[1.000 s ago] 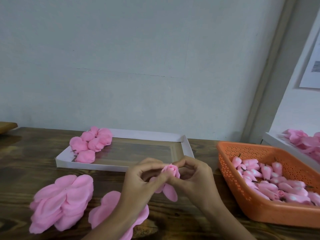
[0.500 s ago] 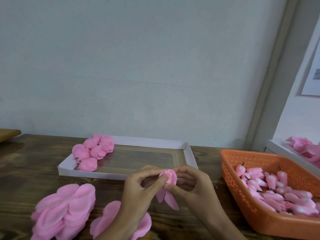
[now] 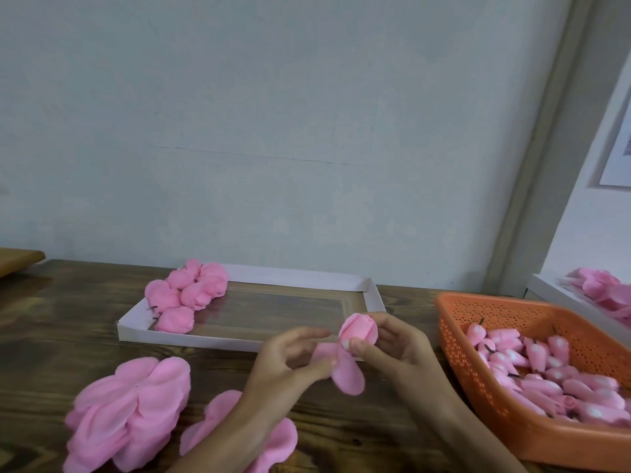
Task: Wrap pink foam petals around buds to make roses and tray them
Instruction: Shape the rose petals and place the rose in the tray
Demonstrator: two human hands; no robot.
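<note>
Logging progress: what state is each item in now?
held rose: part-wrapped, one hanging petal, gripped by right hand
left hand: at the hanging petal, grip blurred
white tray: finished roses at its left end only
orange basket: holds many buds
petal stacks: loose on table

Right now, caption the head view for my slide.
Right hand grips a half-wrapped foam rose, left hand pinches its loose petal; finished roses in white tray, buds in orange basket.

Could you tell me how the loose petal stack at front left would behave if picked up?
The petal stack probably flops: its thin lobes sag over the wooden table. Likely very light, being foam. Its layers look loosely piled, so some may slide apart.
</note>
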